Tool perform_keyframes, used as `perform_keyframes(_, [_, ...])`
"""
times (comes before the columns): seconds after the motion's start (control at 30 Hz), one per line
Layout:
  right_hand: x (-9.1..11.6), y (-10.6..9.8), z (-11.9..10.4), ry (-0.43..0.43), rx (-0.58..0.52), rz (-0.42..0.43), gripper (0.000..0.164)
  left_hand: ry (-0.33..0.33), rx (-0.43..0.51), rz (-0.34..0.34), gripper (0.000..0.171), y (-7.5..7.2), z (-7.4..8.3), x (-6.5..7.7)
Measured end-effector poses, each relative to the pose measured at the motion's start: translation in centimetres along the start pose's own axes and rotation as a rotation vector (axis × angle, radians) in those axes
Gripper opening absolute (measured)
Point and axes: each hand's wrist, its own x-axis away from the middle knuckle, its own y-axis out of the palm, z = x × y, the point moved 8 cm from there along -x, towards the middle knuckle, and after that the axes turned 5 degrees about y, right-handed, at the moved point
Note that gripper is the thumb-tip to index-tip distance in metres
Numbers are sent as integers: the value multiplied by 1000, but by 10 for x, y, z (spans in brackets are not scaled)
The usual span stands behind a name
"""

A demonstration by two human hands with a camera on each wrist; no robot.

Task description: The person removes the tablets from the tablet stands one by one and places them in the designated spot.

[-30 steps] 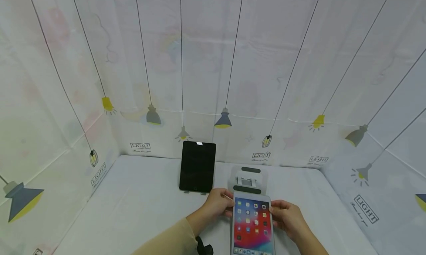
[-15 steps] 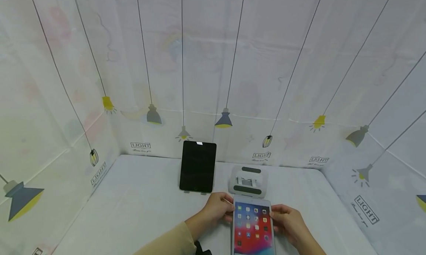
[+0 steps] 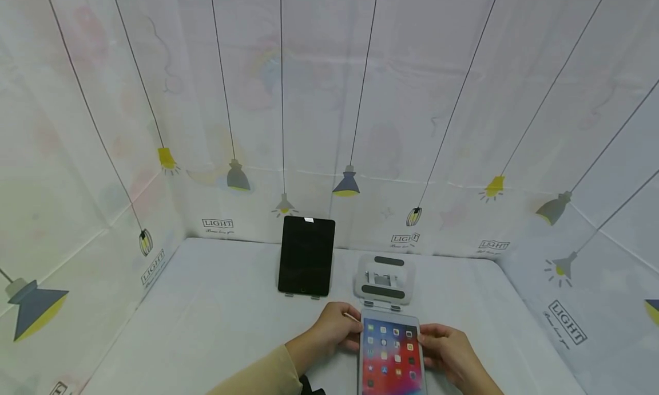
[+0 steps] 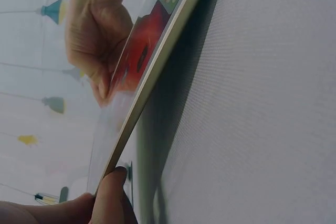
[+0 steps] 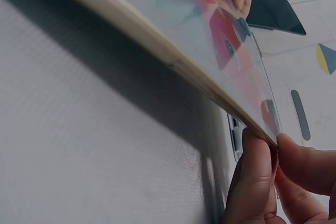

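Left hand [image 3: 333, 328] and right hand [image 3: 447, 349] are both closed on the white tablet [image 3: 391, 355]: its left edge is pinched near the far corner, at about 10 o'clock on its face, and its right edge at about 2, each between thumb and fingers. Compared with half a second ago, the tablet has been drawn slightly towards 6 o'clock, so that the clips [image 3: 395, 307] of the grey stand [image 3: 382, 280] at 12 o'clock are now uncovered. By judgement, this means that the tablet is held free of the stand, not seated on it. Its long axis is kept close to the line from 12 to 6; its screen is turned upward, and the icon dock is shown at the near end in the left wrist view. Its far end is held off the table [image 3: 231, 303], with shadow cast beneath; whether the near end is rested there cannot be told. At about 11 o'clock from it, the black tablet [image 3: 306, 256] is propped upright, leaning back, and is touched by neither hand.
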Motion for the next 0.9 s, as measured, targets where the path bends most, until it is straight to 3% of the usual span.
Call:
perform_keyframes(0.53, [6, -1, 6, 47, 86, -65, 38, -100, -59, 3, 10, -6, -3, 9])
perform_keyframes(0.9, [9, -2, 7, 81, 107, -72, 34, -114, -39, -3, 13, -12, -8, 9])
